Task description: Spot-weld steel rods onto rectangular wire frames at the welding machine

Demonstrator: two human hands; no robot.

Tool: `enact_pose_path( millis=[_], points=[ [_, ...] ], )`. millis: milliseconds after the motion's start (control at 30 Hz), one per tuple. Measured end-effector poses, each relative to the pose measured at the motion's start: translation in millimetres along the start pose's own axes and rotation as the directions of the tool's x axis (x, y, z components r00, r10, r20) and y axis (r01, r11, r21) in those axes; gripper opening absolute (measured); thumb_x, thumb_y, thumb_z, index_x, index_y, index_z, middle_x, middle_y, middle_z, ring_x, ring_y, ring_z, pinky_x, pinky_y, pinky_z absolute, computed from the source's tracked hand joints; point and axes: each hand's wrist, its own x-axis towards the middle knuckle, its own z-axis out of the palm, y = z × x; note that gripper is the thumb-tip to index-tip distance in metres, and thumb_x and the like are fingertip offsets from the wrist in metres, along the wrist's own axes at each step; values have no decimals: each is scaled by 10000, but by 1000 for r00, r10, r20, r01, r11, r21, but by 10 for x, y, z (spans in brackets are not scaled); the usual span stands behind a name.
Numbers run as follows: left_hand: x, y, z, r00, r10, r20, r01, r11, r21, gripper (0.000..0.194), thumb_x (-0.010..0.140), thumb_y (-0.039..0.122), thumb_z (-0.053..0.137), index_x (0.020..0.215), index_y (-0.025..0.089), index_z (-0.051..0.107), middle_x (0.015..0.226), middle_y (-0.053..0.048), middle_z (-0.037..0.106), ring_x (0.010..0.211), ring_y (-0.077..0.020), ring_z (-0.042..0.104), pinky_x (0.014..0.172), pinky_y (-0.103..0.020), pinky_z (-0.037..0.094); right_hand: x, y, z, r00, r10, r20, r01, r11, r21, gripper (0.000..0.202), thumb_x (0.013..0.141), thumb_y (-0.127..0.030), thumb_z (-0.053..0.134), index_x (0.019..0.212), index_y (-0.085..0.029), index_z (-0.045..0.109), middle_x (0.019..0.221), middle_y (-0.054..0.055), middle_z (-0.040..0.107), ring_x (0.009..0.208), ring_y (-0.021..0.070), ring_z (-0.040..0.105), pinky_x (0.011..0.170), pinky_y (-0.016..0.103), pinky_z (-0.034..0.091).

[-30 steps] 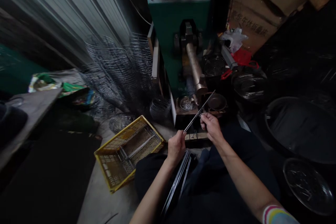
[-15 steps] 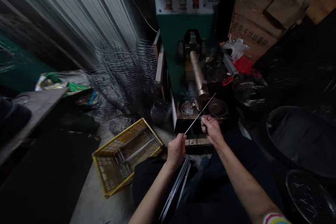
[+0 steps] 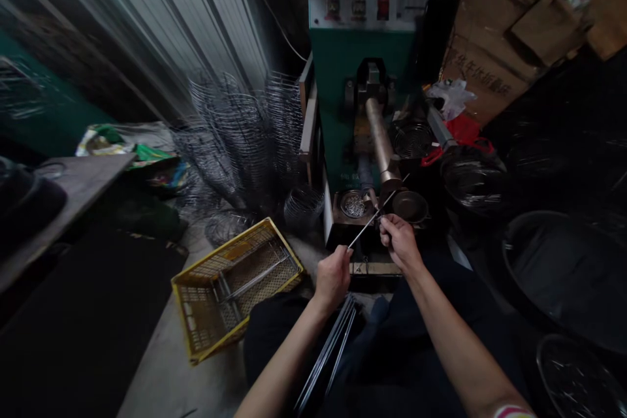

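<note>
My left hand (image 3: 333,277) is closed around the near end of a thin metal rod (image 3: 363,228). The rod slants up and right, its far part by the tip of the machine's thick metal arm (image 3: 382,137). Close beside the rod, my right hand (image 3: 400,243) is pinched at the fingertips; what sits between them is too small to make out. Just beyond the hands, a round dish of small metal pieces (image 3: 353,204) stands left of the arm tip, and a dark shallow dish (image 3: 410,206) right of it. Several long rods (image 3: 327,349) lie between my legs.
The green machine (image 3: 337,59) with a lit red lamp stands ahead. A yellow crate (image 3: 181,313) with metal rods sits on the floor at left, before stacked wire baskets (image 3: 235,124). Cardboard boxes (image 3: 482,65) and a large black tub (image 3: 509,255) are at right.
The rod has moved in slightly towards the machine, its far end now at the arm tip. Both hands keep their grip. The view has turned a little left.
</note>
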Motion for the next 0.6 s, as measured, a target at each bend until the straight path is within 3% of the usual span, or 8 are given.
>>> enact_pose_path(
  millis=[600],
  points=[
    [41,39,-31,1000,-8,19,8,1000,24,273,990,273,337,786,206,506,597,-2,571,541,-133,562,553,-232,347,9,-43,18,999,38,-11,-38,999,-18,309,688,-363,765,710,-173,521,563,-66,480,400,18,366,361,143,246]
  ],
)
